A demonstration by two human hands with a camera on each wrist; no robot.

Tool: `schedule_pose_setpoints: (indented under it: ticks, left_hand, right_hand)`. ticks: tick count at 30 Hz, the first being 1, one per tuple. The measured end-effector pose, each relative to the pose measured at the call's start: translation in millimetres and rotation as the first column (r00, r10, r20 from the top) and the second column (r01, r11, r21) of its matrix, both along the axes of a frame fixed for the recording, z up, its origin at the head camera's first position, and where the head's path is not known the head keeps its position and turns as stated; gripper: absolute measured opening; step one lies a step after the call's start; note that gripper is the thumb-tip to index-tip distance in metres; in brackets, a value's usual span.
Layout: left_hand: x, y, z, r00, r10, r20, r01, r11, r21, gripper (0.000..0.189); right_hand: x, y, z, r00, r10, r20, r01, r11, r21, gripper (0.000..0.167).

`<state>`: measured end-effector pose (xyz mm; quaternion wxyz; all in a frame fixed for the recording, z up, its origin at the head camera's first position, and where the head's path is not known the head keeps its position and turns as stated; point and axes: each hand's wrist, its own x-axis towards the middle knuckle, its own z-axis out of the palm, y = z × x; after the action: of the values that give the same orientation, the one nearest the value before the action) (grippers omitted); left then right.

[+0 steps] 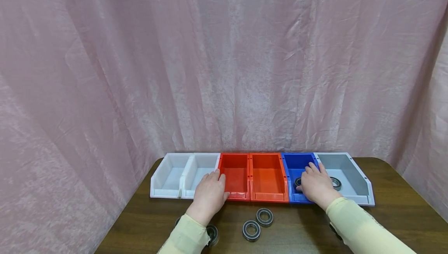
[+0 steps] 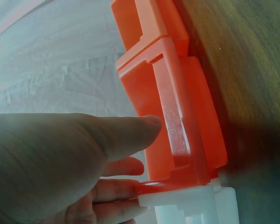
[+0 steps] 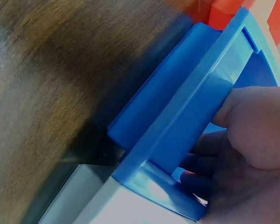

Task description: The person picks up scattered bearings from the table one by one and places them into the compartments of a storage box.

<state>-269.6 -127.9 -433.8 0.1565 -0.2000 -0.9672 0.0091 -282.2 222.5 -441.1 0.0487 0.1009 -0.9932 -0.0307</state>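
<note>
Binned: one black-and-silver metal ring bearing point(image 1: 296, 182) is lying in the blue plastic bin point(image 1: 297, 160), another point(image 1: 339, 186) in the grey plastic bin point(image 1: 352, 167). Seemingly remaining: at least three loose bearings point(image 1: 251, 238). Left hand point(image 1: 209, 193) is spreading loosely; right hand point(image 1: 316, 184), pinch undeterminable.

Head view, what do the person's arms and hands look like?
They wear a long, pale yellow fabric left sleeve and a matching right sleeve. The left hand and right hand are bare. A small dark item below the right sleeve is too hidden to identify.

Brown wooden table point(image 1: 294, 232) with coloured bins point(image 1: 250, 180) and loose bearings point(image 1: 258, 218)
</note>
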Motion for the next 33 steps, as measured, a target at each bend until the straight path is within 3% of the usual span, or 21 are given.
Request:
schedule_pose_setpoints:
  ticks: [17, 25, 29, 33]
  left_hand:
    - [0.9, -0.7, -0.2, 1.000, -0.005, -0.011, 0.005, 1.000, -0.009, 0.068]
    - [-0.2, -1.3, -0.6, 1.000, 0.003, 0.000, -0.003, 1.000, -0.014, 0.070]
    - [0.0, -1.3, -0.9, 1.000, 0.003, 0.002, -0.003, 1.000, -0.011, 0.070]
    - [0.1, -1.1, -0.3, 1.000, 0.003, 0.008, -0.003, 1.000, -0.008, 0.071]
  right_hand:
    - [-1.2, -2, -0.3, 0.999, -0.001, 0.046, 0.000, 1.000, 0.017, 0.036]
    - [-3.2, -2, -2.4, 0.999, -0.003, 0.036, 0.004, 1.000, -0.009, 0.045]
    - [-0.6, 0, -5.5, 1.000, 0.010, -0.014, -0.010, 0.999, -0.038, 0.054]
    - [4.8, 4, -11.7, 0.990, 0.062, -0.125, -0.072, 0.995, -0.076, 0.056]
